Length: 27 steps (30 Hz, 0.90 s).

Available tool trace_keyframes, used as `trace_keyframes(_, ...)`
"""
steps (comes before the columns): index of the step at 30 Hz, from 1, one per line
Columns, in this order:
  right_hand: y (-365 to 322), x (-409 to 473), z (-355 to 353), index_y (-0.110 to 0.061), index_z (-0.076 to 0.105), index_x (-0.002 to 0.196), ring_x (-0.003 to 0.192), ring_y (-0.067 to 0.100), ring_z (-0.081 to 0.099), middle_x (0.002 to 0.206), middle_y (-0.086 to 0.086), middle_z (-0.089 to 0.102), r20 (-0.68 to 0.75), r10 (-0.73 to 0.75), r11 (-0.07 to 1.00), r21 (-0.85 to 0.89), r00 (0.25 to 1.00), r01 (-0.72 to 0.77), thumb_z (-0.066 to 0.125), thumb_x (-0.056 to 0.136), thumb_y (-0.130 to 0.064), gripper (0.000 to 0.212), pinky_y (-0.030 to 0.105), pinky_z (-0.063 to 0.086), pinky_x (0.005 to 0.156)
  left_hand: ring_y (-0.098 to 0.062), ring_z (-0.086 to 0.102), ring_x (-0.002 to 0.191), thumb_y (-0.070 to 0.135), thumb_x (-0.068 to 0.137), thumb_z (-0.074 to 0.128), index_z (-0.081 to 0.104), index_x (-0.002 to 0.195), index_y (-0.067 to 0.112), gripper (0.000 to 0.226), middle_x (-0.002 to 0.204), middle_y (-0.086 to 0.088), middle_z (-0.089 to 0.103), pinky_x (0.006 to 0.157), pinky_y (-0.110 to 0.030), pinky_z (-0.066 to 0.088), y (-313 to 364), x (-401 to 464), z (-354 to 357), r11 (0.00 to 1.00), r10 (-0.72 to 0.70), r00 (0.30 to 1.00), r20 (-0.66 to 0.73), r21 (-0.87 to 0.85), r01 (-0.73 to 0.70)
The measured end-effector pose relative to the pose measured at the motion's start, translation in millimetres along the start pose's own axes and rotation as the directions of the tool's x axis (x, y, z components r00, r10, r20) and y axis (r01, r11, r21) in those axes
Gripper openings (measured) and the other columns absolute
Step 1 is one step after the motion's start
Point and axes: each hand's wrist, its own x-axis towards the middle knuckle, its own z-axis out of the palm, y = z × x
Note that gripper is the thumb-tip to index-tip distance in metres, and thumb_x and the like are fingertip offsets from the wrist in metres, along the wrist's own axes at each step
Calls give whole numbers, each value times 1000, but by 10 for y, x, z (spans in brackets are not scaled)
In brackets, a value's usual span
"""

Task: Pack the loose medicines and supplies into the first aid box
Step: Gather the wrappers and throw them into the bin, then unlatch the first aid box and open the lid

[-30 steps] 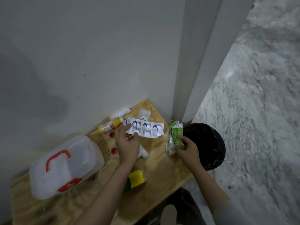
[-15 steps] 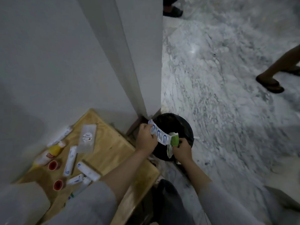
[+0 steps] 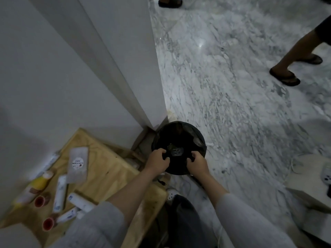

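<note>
Hovering over the black bin (image 3: 179, 133) just off the counter's (image 3: 114, 169) right edge, left hand (image 3: 157, 162) and right hand (image 3: 197, 163) were curled, gripping nothing visible. Tubes (image 3: 60, 193), a yellow bottle (image 3: 32, 187) and a flat packet (image 3: 78, 163) lay along the counter's left side.

- A black bin (image 3: 180, 133) stood on the marble floor (image 3: 232, 97), just beside the foot of a white pillar (image 3: 125, 65).
- A bystander's leg (image 3: 295, 51) in a dark sandal (image 3: 284, 78) crossed the upper right.
- Another sandalled foot (image 3: 170, 2) showed at the top edge.
- A pale box (image 3: 308, 190) sat at the far right.
</note>
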Motion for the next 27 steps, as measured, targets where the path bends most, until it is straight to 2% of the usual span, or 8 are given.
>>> trace_keyframes(3, -118, -117, 78, -8, 47, 130, 117, 26, 54, 130, 12, 57, -35, -55, 997, 49, 998, 57, 54, 91, -20, 41, 27, 41, 84, -20, 52, 118, 27, 93, 54, 49, 132, 12, 42, 133, -7, 52, 84, -23, 41, -31, -146, -84, 999, 46, 994, -98, -16, -48)
trace_keyframes(7, -382, -404, 206, -11, 51, 127, 115, 22, 55, 127, 10, 59, -87, -133, 980, 137, 987, 144, 54, 91, -22, 38, 25, 41, 85, -14, 51, 118, 25, 93, 55, 52, 129, 14, 38, 130, -3, 53, 85, -17, 38, -61, -532, -269, 977, 123, 957, -264, -137, -163)
trace_keyframes(13, -872, -1141, 471, -16, 55, 123, 111, 14, 54, 121, 2, 60, -133, -260, 911, 293, 956, 288, 52, 93, -23, 32, 26, 45, 89, -5, 54, 107, 17, 91, 58, 56, 121, 21, 30, 117, 5, 57, 84, -15, 41, -394, -1356, -580, 896, 124, 835, -536, -301, -326)
trace_keyframes(16, -1097, -1575, 671, -19, 57, 121, 108, 9, 55, 116, -3, 61, -145, -351, 860, 342, 925, 379, 53, 92, -21, 29, 21, 45, 87, 4, 53, 106, 12, 89, 58, 56, 116, 25, 30, 114, 6, 58, 83, -7, 39, -661, -1849, -734, 862, 127, 748, -651, -301, -407)
trace_keyframes(20, -1338, -2187, 1061, -30, 61, 113, 103, -2, 55, 111, -15, 63, -107, -534, 777, 328, 839, 536, 56, 89, -22, 26, 6, 39, 79, 8, 52, 107, 19, 89, 59, 58, 114, 35, 29, 113, 17, 59, 82, -4, 38, -1106, -2535, -890, 848, 63, 628, -776, -290, -443)
trace_keyframes(23, -1475, -2650, 1386, -34, 63, 110, 107, -9, 53, 112, -20, 63, -36, -694, 667, 344, 719, 661, 59, 88, -21, 26, -1, 38, 81, 6, 53, 107, 23, 90, 59, 60, 113, 33, 26, 114, 18, 60, 85, -7, 40, -1508, -3000, -952, 845, -9, 544, -839, -297, -444)
trace_keyframes(25, -1536, -2919, 1606, -31, 64, 110, 110, -10, 52, 114, -19, 63, 30, -769, 603, 364, 638, 710, 59, 89, -21, 24, 3, 42, 83, 0, 57, 107, 20, 90, 60, 61, 110, 33, 24, 112, 13, 63, 88, -15, 45, -1784, -3295, -973, 824, -79, 484, -871, -331, -460)
trace_keyframes(27, -1581, -3158, 1827, -28, 65, 111, 114, -9, 51, 115, -16, 64, 108, -821, 554, 384, 560, 739, 59, 89, -19, 25, 13, 46, 90, -3, 58, 105, 22, 87, 59, 61, 108, 29, 23, 109, 9, 63, 86, -20, 47, -2054, -3576, -986, 818, -138, 392, -909, -328, -473)
